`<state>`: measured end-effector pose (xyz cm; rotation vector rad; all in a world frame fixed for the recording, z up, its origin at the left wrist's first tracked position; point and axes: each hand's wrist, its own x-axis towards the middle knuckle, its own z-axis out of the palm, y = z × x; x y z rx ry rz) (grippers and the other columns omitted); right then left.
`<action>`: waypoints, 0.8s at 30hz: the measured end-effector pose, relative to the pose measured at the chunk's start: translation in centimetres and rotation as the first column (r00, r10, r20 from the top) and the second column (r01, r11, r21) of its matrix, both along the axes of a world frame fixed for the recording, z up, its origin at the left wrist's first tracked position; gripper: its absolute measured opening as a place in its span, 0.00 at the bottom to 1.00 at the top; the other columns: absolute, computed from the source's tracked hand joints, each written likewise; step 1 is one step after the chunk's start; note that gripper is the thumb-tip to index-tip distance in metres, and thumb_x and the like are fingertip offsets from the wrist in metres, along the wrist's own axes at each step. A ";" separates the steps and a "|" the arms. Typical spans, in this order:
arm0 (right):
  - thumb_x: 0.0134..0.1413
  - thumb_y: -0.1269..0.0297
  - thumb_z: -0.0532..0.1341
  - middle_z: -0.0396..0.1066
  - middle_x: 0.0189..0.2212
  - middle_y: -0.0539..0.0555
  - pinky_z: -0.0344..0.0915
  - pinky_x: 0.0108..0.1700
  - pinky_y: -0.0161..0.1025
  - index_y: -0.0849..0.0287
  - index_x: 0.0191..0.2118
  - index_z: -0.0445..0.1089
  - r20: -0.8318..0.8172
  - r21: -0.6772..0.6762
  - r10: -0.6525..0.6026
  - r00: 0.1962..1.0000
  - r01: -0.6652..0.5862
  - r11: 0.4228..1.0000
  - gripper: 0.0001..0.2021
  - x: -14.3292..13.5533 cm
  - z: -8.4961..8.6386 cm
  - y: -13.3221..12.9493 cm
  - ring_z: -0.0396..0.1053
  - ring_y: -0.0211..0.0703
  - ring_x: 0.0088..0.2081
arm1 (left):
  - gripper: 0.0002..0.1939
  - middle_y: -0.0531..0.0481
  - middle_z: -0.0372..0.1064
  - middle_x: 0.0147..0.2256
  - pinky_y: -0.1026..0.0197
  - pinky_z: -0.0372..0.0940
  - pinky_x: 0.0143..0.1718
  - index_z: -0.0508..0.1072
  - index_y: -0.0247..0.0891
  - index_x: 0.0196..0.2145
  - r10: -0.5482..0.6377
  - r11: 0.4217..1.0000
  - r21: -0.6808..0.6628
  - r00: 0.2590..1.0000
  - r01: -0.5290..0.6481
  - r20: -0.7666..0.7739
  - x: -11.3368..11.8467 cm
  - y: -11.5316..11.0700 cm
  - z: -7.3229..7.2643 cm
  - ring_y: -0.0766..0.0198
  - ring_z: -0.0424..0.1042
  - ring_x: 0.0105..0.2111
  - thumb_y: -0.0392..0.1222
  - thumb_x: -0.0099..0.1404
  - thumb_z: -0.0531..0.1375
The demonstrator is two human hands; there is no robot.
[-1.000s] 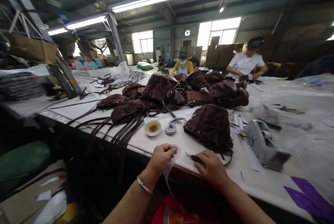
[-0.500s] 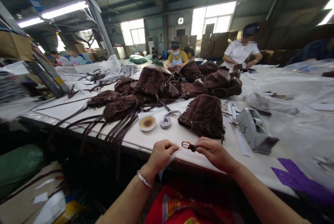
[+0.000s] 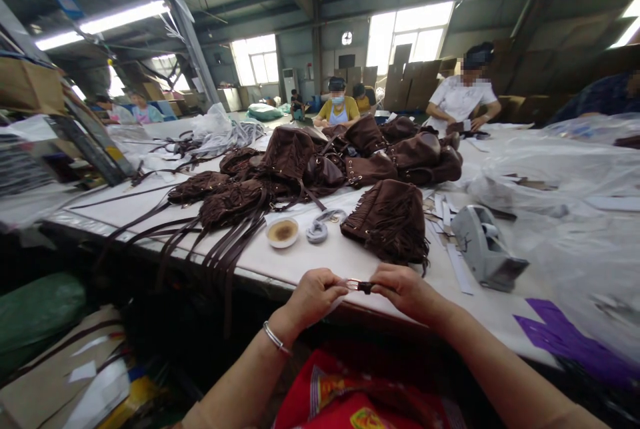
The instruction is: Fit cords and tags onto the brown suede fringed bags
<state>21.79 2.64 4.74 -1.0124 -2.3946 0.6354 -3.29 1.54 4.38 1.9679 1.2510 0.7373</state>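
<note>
A narrow, shiny, copper-toned metal clasp (image 3: 353,284) is held nearly level just below the centre of the frame, its looped end to the left. Its right end meets a short dark brown strap (image 3: 366,288). Just left, a thin pale strip (image 3: 336,305) droops, mostly hidden; contact with the clasp is unclear.

No wording can be read: the yellow lettering (image 3: 333,387) on the red cloth (image 3: 296,406) (small and blurred) and the dark marks (image 3: 464,238) on the grey tape dispenser (image 3: 483,252) are illegible.

coppery clasp (image 3: 353,284), dark brown bag (image 3: 386,221), white tabletop (image 3: 285,267), purple material (image 3: 575,339)
</note>
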 end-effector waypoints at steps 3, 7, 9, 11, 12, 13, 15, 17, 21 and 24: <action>0.65 0.65 0.55 0.70 0.31 0.53 0.60 0.35 0.35 0.58 0.36 0.75 0.075 0.046 0.002 0.997 -0.005 0.999 0.11 -0.3 0.2 -0.3 0.68 0.39 0.33 | 0.12 0.46 0.77 0.33 0.63 0.62 0.37 0.82 0.38 0.39 -0.073 0.997 0.002 0.997 0.073 -0.016 0.0 0.0 0.1 0.61 0.72 0.34 0.45 0.64 0.61; 0.62 0.69 0.57 0.69 0.30 0.52 0.57 0.33 0.35 0.57 0.33 0.75 0.182 0.080 0.011 0.983 -0.026 0.996 0.10 -0.7 0.5 -0.5 0.68 0.38 0.32 | 0.12 0.49 0.75 0.30 0.65 0.59 0.33 0.81 0.38 0.35 -0.195 0.981 -0.025 0.980 0.194 -0.039 0.3 -0.2 0.6 0.64 0.69 0.31 0.44 0.65 0.59; 0.61 0.69 0.58 0.69 0.30 0.51 0.57 0.33 0.34 0.57 0.32 0.75 0.194 0.080 0.010 0.981 -0.025 0.996 0.09 -0.8 0.7 -0.5 0.67 0.38 0.32 | 0.12 0.52 0.72 0.26 0.66 0.56 0.30 0.80 0.36 0.32 -0.240 0.970 -0.045 0.969 0.237 -0.061 0.6 -0.2 0.9 0.66 0.64 0.27 0.43 0.65 0.58; 0.62 0.69 0.58 0.69 0.30 0.51 0.57 0.34 0.34 0.57 0.33 0.76 0.176 0.071 0.016 0.984 -0.029 0.997 0.10 -0.8 0.8 -0.4 0.68 0.37 0.32 | 0.13 0.53 0.68 0.24 0.66 0.53 0.28 0.79 0.35 0.30 -0.245 0.968 -0.071 0.967 0.240 -0.075 0.9 -0.3 0.9 0.68 0.61 0.25 0.44 0.64 0.58; 0.62 0.68 0.58 0.69 0.30 0.51 0.57 0.34 0.34 0.57 0.33 0.76 0.166 0.067 0.020 0.986 -0.031 0.997 0.10 -0.8 0.9 -0.4 0.68 0.37 0.32 | 0.13 0.54 0.67 0.23 0.66 0.52 0.27 0.79 0.35 0.30 -0.242 0.968 -0.085 0.967 0.236 -0.075 1.1 -0.3 0.9 0.68 0.60 0.25 0.44 0.64 0.58; 0.62 0.67 0.58 0.69 0.30 0.51 0.58 0.34 0.34 0.57 0.33 0.76 0.162 0.062 0.024 0.986 -0.034 0.997 0.10 -0.9 0.9 -0.4 0.67 0.37 0.32 | 0.13 0.54 0.66 0.23 0.66 0.52 0.27 0.78 0.34 0.30 -0.240 0.968 -0.098 0.968 0.233 -0.072 1.4 -0.3 0.9 0.68 0.59 0.24 0.44 0.64 0.58; 0.62 0.66 0.59 0.70 0.29 0.51 0.57 0.34 0.33 0.57 0.32 0.76 0.171 0.047 0.027 0.985 -0.036 0.998 0.10 -1.1 0.8 -0.4 0.67 0.37 0.32 | 0.12 0.53 0.67 0.23 0.66 0.52 0.27 0.78 0.34 0.30 -0.239 0.966 -0.116 0.969 0.231 -0.065 1.8 -0.3 0.7 0.67 0.60 0.25 0.43 0.63 0.57; 0.60 0.66 0.60 0.70 0.29 0.51 0.58 0.34 0.34 0.58 0.31 0.76 0.183 0.035 0.008 0.983 -0.015 0.999 0.09 -1.5 0.6 -0.4 0.67 0.37 0.32 | 0.11 0.53 0.69 0.25 0.66 0.53 0.28 0.79 0.34 0.32 -0.231 0.967 -0.121 0.971 0.223 -0.059 2.3 -0.3 0.6 0.67 0.61 0.26 0.42 0.62 0.58; 0.60 0.67 0.60 0.72 0.30 0.53 0.59 0.37 0.34 0.59 0.33 0.76 0.119 0.022 -0.068 0.991 0.066 0.998 0.08 -1.8 0.2 -0.7 0.68 0.40 0.34 | 0.13 0.51 0.71 0.26 0.65 0.53 0.28 0.78 0.34 0.31 -0.167 0.980 -0.119 0.986 0.162 -0.027 2.9 -0.7 0.7 0.65 0.62 0.28 0.45 0.64 0.57; 0.57 0.65 0.62 0.74 0.35 0.53 0.60 0.39 0.36 0.57 0.40 0.76 0.082 0.027 -0.110 0.991 0.108 0.994 0.07 -1.0 0.0 -0.9 0.70 0.43 0.38 | 0.14 0.52 0.70 0.24 0.65 0.52 0.27 0.78 0.35 0.28 -0.110 0.987 -0.121 0.993 0.104 -0.041 2.7 -0.9 0.2 0.66 0.61 0.26 0.44 0.63 0.56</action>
